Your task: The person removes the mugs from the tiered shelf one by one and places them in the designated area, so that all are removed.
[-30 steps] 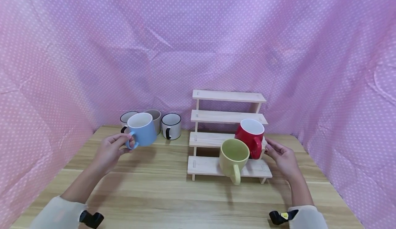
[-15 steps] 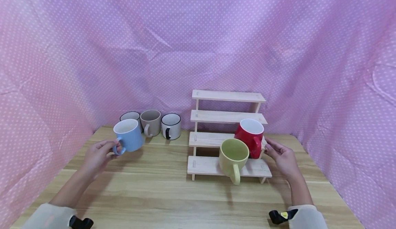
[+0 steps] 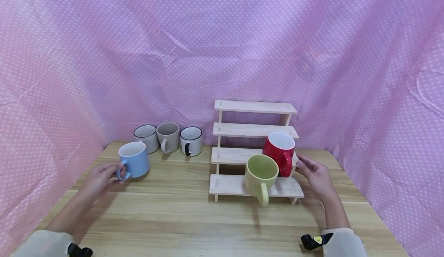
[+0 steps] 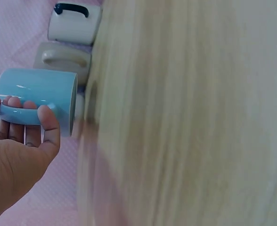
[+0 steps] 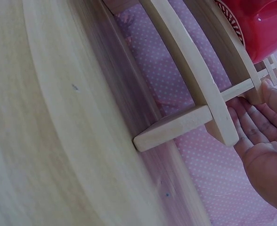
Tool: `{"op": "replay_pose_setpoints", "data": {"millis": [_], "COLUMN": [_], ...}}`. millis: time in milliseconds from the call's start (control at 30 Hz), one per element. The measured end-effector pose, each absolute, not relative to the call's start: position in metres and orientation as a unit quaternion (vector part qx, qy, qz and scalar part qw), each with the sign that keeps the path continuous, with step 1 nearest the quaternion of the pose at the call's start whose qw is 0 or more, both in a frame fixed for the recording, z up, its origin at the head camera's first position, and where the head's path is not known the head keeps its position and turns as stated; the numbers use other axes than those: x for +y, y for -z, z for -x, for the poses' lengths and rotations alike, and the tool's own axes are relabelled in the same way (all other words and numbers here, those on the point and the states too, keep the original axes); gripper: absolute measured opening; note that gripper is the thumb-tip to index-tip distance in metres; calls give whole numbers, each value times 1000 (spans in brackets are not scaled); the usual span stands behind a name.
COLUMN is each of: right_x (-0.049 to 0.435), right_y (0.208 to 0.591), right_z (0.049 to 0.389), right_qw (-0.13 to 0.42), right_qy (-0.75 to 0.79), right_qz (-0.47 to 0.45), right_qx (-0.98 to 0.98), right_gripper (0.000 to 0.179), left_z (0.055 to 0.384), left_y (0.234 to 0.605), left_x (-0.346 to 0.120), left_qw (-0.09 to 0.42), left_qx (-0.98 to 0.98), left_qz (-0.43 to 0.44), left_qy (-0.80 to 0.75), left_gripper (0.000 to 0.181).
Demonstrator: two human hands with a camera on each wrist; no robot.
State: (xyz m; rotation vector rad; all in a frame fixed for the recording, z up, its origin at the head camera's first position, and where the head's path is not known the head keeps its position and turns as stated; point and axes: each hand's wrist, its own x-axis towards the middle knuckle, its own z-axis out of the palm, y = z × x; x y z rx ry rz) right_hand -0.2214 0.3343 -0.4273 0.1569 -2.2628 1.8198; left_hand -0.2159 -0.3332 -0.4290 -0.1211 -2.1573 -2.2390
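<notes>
My left hand [image 3: 98,180] grips a light blue mug [image 3: 137,163] by its handle at the table's left side, close over the wood. In the left wrist view several fingers curl through the handle of the blue mug [image 4: 39,87]. My right hand [image 3: 317,177] holds the right end of a stepped wooden display rack [image 3: 227,185]. Seen from the right wrist, the thumb lies at a shelf's end and the fingers [image 5: 254,125] reach under it. A red mug [image 3: 274,153] stands on the second shelf, and a yellow-green mug [image 3: 254,182] on the lowest.
Behind the blue mug, near the back edge, a row holds a white mug with a dark rim [image 3: 147,137], a grey-beige mug [image 3: 170,135] and a black-handled white mug [image 3: 195,143]. Pink dotted cloth [image 3: 222,49] hangs around the wooden table [image 3: 180,218].
My left hand has brought the blue mug left, nearer to me and lower, uncovering the grey-beige mug and more of the white one. The right hand has stayed at the rack.
</notes>
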Motion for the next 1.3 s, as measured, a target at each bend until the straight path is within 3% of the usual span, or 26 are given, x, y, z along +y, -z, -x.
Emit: {"op": "replay_pose_setpoints", "data": {"millis": [567, 1300], "right_x": [334, 336], "right_y": [427, 427], "right_z": [221, 221], "right_qw": [118, 111], "right_qy": [-623, -607], "right_qz": [-57, -42], "right_qx": [-772, -786], "right_gripper": [54, 53], "left_z": [221, 227], "left_y": [445, 445], "left_x": [-351, -363], "left_qw": [11, -54], "left_qx": [-710, -735], "left_qz": [48, 36], "left_qy": [703, 675], "left_gripper": [29, 25]}}
